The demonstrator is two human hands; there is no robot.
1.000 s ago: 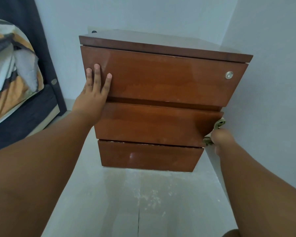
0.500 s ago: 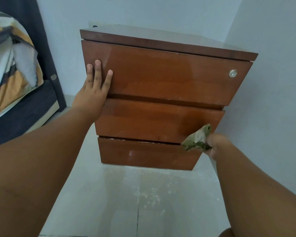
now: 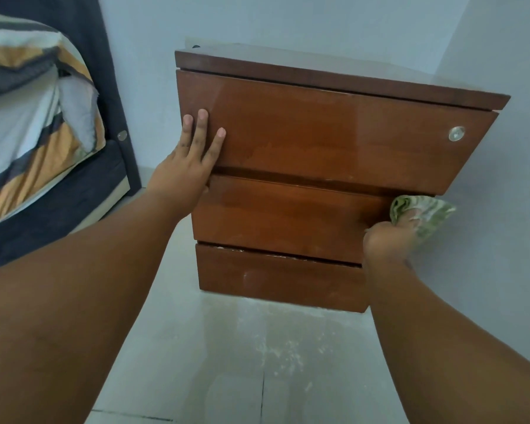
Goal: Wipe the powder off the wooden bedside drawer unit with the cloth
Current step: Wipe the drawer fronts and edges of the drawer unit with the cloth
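A left hand (image 3: pixel 184 169) lies flat, fingers spread, on the drawer unit (image 3: pixel 328 148)'s top drawer front; the right hand (image 3: pixel 386 240) grips a bunched cloth (image 3: pixel 426 212) at the middle drawer's right end.

Corner of a room, two pale blue-grey walls (image 3: pixel 288 22) meeting at right. Floor (image 3: pixel 178 347) pale glossy tile, one dark grout line running toward camera, white speckles scattered across the middle. Bed (image 3: pixel 52 206) at left: dark navy base and dark headboard (image 3: pixel 104 56) with a round metal stud. Bedding (image 3: pixel 28 117) on top in white, orange and dark grey bands, edge rumpled. Light soft and even, faint reflection on the tile.
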